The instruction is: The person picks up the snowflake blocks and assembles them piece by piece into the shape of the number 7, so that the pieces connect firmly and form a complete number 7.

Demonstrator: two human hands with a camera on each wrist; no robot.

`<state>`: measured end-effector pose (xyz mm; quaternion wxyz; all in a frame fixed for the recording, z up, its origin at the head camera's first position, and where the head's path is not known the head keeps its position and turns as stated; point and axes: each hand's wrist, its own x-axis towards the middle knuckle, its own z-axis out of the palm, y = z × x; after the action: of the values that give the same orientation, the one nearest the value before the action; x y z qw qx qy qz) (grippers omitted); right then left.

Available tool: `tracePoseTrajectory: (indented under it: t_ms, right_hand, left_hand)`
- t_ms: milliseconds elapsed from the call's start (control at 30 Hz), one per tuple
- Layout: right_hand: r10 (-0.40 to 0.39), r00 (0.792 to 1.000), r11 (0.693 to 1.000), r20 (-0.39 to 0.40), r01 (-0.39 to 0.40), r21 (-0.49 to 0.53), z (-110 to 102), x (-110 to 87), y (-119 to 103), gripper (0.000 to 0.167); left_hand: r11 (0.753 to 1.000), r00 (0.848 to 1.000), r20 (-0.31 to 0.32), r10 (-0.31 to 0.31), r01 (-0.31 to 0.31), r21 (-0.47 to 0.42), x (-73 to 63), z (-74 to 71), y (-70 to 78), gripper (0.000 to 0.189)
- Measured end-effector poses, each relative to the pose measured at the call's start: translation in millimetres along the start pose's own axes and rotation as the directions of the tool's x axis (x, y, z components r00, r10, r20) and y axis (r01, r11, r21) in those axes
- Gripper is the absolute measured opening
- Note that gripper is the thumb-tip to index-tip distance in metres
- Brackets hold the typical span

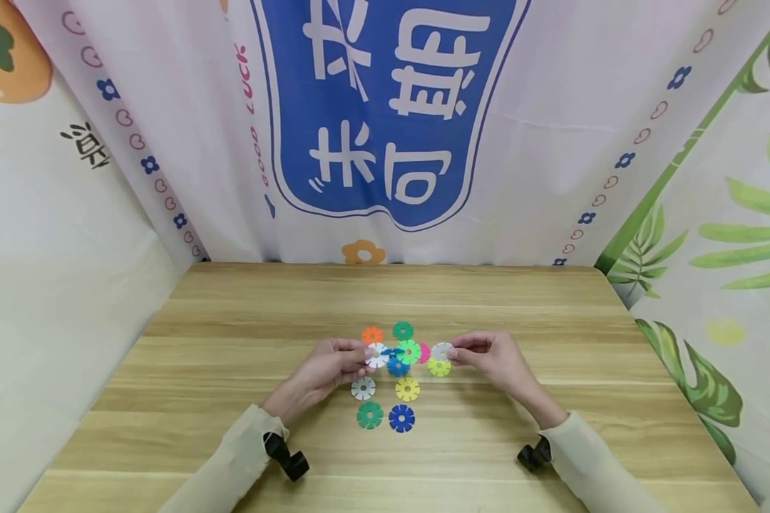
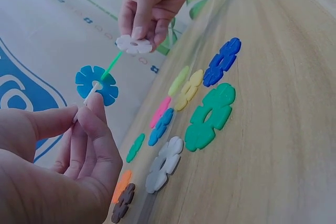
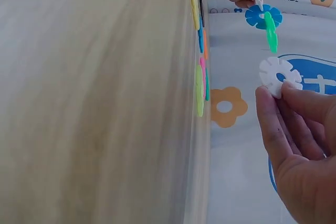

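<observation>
My left hand pinches a white notched flower disc between thumb and fingers. That disc joins a blue one, and a bright green disc sticks out from the blue one. Together they form a short chain held above the table. My right hand pinches a separate white notched disc by its edge. In the right wrist view a small gap shows between this disc and the green end of the chain.
Loose discs lie on the wooden table below the hands: orange, green, dark blue, yellow, grey-white, pink and brown among them. A printed curtain hangs behind the table.
</observation>
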<state>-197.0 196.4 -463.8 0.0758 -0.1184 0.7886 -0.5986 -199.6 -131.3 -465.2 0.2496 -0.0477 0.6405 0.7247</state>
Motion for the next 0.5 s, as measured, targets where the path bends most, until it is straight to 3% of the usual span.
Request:
tracePoseTrajectory:
  t_ms: [500]
  right_hand:
    - [-0.096, 0.995, 0.990, -0.020, 0.093, -0.108, 16.2, 0.3, -4.9, 0.015]
  left_hand:
    - [1.000, 1.000, 0.019, -0.004, 0.003, 0.022, 1.4, 5.8, -4.4, 0.009]
